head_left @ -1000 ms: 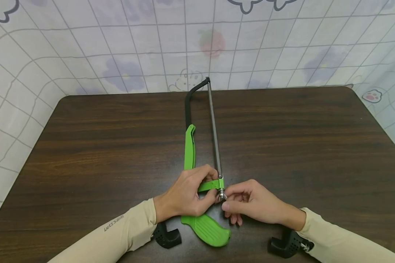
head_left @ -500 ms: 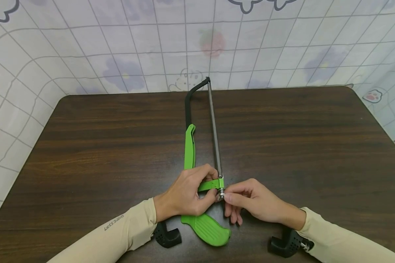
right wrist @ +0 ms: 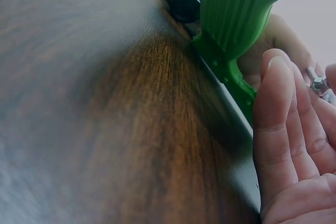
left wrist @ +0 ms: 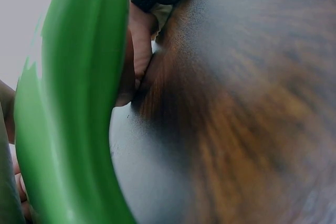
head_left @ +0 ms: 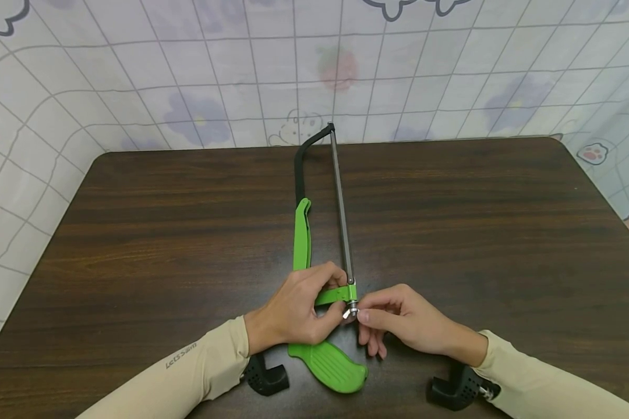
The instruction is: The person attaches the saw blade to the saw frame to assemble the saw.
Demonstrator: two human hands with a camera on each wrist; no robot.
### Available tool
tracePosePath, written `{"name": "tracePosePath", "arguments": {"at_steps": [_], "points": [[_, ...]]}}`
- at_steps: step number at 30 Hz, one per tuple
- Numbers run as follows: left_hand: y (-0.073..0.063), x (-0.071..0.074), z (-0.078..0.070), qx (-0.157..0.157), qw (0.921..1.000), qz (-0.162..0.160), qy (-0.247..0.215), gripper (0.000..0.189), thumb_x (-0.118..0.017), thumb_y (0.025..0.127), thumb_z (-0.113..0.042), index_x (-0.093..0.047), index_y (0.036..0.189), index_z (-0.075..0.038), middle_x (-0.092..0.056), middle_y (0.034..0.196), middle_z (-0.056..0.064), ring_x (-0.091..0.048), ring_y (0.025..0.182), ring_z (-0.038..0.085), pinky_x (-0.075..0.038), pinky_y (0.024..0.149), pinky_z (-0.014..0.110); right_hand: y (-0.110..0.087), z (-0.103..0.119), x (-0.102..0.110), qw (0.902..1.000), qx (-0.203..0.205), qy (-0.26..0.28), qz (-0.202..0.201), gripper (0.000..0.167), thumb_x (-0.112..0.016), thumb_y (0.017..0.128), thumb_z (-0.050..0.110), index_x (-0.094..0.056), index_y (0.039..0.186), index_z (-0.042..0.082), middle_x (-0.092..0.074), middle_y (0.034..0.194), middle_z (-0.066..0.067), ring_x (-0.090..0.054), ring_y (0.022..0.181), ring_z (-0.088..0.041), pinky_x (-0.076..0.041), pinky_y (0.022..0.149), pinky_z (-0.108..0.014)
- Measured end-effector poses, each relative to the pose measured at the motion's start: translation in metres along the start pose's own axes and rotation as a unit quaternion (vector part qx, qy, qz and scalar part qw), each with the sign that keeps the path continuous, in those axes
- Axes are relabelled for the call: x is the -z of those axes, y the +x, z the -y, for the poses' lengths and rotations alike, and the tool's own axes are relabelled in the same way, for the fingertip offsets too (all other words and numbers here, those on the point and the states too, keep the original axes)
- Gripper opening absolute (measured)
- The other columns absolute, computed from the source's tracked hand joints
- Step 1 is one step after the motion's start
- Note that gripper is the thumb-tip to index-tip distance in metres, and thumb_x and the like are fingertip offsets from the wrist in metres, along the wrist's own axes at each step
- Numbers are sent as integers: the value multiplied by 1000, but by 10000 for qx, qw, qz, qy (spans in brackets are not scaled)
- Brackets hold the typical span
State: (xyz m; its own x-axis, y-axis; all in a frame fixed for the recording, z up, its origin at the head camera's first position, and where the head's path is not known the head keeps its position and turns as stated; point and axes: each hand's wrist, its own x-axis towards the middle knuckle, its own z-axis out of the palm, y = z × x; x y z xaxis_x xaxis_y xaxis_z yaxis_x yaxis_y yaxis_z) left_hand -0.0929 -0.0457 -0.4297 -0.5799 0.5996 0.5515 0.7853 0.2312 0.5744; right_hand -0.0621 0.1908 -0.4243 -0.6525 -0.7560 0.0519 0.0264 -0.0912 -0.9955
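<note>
A hacksaw (head_left: 302, 235) lies on the table with its black front end pointing away and its grooved green handle (head_left: 335, 369) nearest me. My left hand (head_left: 299, 308) grips the green frame at the near end of the blade (head_left: 340, 198), fingers over the short green arm and thumb by the screw. At that screw is a silver wing nut (head_left: 350, 313), which my right hand (head_left: 409, 323) pinches at its side with thumb and forefinger. The other right fingers (right wrist: 275, 108) extend beside the handle. In the left wrist view the handle (left wrist: 79, 103) hides most of the hands.
The dark wood-grain table (head_left: 477, 221) stretches around the saw. A white gridded curtain (head_left: 419, 75) hangs behind the far edge. Black wrist devices (head_left: 267, 378) sit under both cream sleeves, low over the table.
My right thumb has moved up from below the wing nut to its side, and the nut's wings have turned to a different angle. The left hand and the hacksaw stay put.
</note>
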Motion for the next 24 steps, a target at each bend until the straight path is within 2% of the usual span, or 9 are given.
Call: {"name": "tracePosePath", "arguments": {"at_steps": [11,24], "points": [[0,1,0,16,10000,51,4,16,-62,85,-9,-58,99,-12,-52,73,-4,-43,64,2,-37,61,9,-1,0,1,9999,-70,128,44,24,-46,106,0,-63,104,-16,-60,83,-35,-69,67,-9,-58,55,-37],[0,2,-1,9,10000,73,22,16,-62,85,-9,-58,100,-12,-53,74,-4,-44,65,2,-37,62,9,0,0,0,9999,2,133,78,22,-46,105,-2,-63,106,-16,-60,83,-37,-68,66,-11,-58,55,-35]]}}
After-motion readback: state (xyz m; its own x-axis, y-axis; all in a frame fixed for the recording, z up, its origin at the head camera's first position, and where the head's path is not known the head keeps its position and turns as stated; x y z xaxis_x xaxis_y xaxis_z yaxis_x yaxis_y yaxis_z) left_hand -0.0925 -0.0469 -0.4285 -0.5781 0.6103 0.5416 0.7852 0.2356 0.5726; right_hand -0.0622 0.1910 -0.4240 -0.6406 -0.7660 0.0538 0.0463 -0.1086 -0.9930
